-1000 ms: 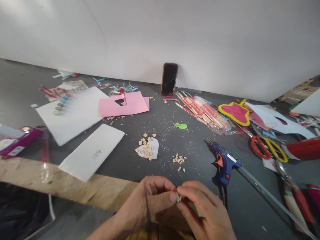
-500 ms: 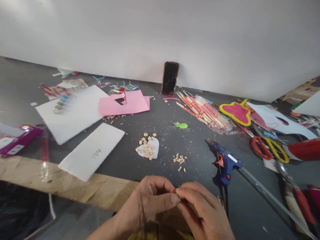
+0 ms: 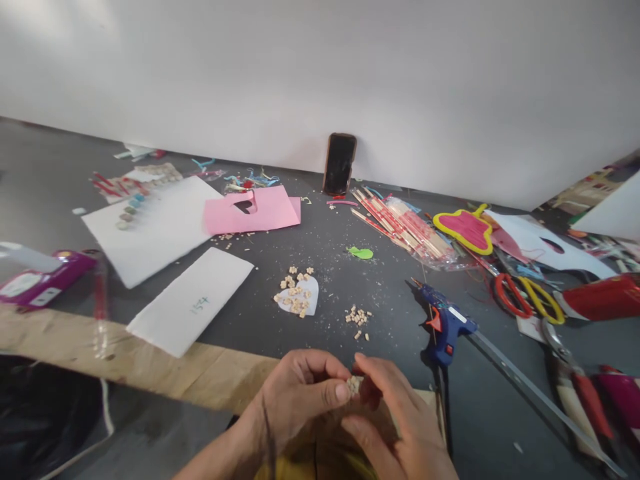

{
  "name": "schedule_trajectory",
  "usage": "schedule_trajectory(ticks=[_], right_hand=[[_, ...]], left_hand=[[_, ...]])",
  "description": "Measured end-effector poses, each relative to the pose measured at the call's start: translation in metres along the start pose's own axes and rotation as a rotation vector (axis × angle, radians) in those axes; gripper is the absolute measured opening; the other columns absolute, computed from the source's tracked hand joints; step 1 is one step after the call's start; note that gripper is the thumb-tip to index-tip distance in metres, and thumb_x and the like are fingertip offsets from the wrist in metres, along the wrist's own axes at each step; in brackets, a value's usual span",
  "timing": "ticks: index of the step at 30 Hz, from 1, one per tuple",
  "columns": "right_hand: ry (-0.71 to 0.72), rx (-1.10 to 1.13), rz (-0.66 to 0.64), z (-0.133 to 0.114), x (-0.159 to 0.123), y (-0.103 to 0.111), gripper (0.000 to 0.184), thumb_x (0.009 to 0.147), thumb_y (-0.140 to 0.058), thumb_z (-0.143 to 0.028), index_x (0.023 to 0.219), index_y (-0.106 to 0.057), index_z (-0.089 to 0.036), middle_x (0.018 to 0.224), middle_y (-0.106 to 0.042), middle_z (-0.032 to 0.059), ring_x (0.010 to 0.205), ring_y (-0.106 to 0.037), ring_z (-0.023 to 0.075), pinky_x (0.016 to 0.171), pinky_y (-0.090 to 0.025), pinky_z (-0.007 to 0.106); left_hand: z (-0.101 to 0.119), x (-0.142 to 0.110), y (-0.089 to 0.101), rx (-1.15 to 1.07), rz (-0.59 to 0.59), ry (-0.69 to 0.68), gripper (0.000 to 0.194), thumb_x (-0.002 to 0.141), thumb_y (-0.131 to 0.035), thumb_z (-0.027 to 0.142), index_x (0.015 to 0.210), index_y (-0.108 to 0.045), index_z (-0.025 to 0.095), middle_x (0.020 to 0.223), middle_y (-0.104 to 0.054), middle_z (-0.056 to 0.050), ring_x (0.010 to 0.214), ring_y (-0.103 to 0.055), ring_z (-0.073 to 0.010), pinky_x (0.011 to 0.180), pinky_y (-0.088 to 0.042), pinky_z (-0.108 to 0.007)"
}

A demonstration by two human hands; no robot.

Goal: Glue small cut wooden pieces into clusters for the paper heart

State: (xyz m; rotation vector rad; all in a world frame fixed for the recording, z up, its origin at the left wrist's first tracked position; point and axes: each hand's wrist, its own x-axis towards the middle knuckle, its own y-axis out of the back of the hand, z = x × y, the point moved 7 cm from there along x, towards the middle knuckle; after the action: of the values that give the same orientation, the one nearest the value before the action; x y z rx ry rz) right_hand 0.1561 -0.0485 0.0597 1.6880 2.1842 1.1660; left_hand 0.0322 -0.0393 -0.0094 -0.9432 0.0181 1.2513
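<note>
Between the thumb and index finger of my left hand (image 3: 303, 390) is a small pale wooden flower (image 3: 355, 385), built of tiny stick pieces. My right hand (image 3: 403, 413) is just beside it, thumb and fingers spread apart around the flower's right side; whether a fingertip touches it I cannot tell. Beyond my hands lies a white paper heart (image 3: 311, 290) with several similar flowers on and around it. To its right sits a small heap of cut stick pieces (image 3: 357, 315).
A blue glue gun (image 3: 450, 327) with a long clear stick lies right of my hands. Scissors (image 3: 515, 297), red-wrapped sticks (image 3: 395, 220) and a yellow-edged pink shape (image 3: 467, 230) are beyond. A phone (image 3: 339, 163) leans on the wall. White card (image 3: 195, 300) and pink paper (image 3: 275, 210) lie left.
My right thumb and fingers have parted and drawn off the flower, which now shows in my left fingertips. The view has shifted slightly.
</note>
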Motion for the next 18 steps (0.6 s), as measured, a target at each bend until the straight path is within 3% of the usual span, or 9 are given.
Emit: schedule_trajectory(ticks=[7,13,16,18], right_hand=[[-0.12,0.032,0.054,0.0,-0.02,0.006,0.042,0.087,-0.052,-0.021,0.128,-0.043,-0.025,0.108,-0.064,0.0055,0.076,-0.066,0.0132,0.073,-0.055,0.024],[-0.204,0.124,-0.017,-0.016,-0.04,-0.017,0.046,0.087,-0.056,-0.032,0.13,-0.046,-0.018,0.121,-0.063,0.0125,0.106,-0.063,0.0216,0.087,-0.053,0.031],[-0.217,0.235,-0.059,-0.025,-0.043,-0.021,0.035,0.089,-0.052,-0.033,0.122,-0.055,-0.019,0.111,-0.069,0.0094,0.097,-0.067,0.0191,0.084,-0.054,0.028],[-0.219,0.195,-0.054,-0.023,-0.046,-0.012,0.03,0.089,-0.051,-0.033,0.115,-0.06,-0.02,0.099,-0.073,0.007,0.086,-0.07,0.0183,0.078,-0.055,0.026]], left_hand=[[0.01,-0.019,-0.004,0.099,0.004,-0.1,0.029,0.058,-0.085,0.035,0.066,-0.069,0.011,0.061,-0.066,-0.002,0.055,-0.055,-0.0091,0.055,-0.042,-0.02],[0.002,-0.044,-0.031,0.157,-0.142,-0.231,0.025,0.07,-0.077,0.036,0.07,-0.069,0.012,0.067,-0.067,-0.003,0.064,-0.059,-0.0125,0.063,-0.044,-0.022],[0.003,-0.06,-0.037,0.247,-0.162,-0.31,0.022,0.075,-0.073,0.035,0.074,-0.07,0.013,0.07,-0.068,-0.003,0.068,-0.059,-0.013,0.068,-0.045,-0.023],[0.009,-0.069,-0.03,0.283,-0.101,-0.354,0.021,0.074,-0.074,0.035,0.076,-0.071,0.014,0.071,-0.069,-0.002,0.067,-0.058,-0.012,0.067,-0.044,-0.022]])
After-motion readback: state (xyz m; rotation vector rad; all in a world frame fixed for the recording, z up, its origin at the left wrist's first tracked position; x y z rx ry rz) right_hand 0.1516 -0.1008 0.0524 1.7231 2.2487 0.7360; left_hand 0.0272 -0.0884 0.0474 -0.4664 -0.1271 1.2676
